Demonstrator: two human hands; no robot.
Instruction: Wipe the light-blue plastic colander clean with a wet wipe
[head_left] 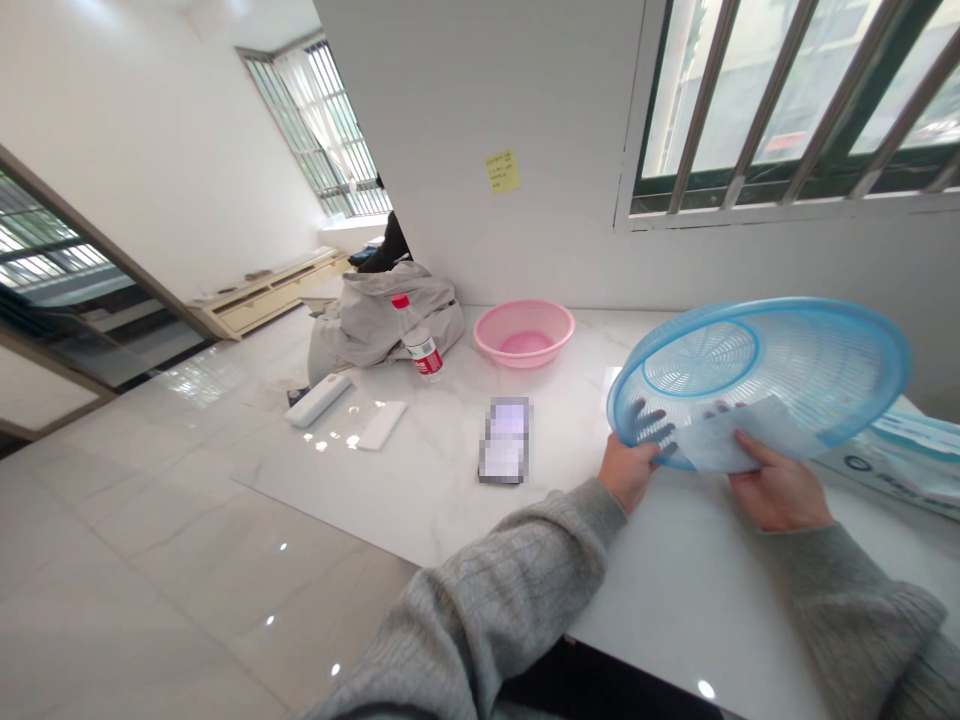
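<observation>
A blue plastic colander (817, 350) is tilted up over the right part of the table, its inside towards me. My left hand (631, 470) grips its lower left rim, thumb in front and fingers showing through the mesh behind. My right hand (780, 488) is closed at the lower rim, its thumb pressing a white sheet, like a tissue or wipe (739, 440), against the inside of the colander. Some right fingertips show dimly through the mesh.
On the white table (442, 500) are a pink basin (525, 350), a red-capped bottle (421, 350), a phone (505, 440), a white box (319, 400) and a small white packet (381, 425). A grey cloth bag (360, 325) sits behind; a blue-white package (900, 465) lies right.
</observation>
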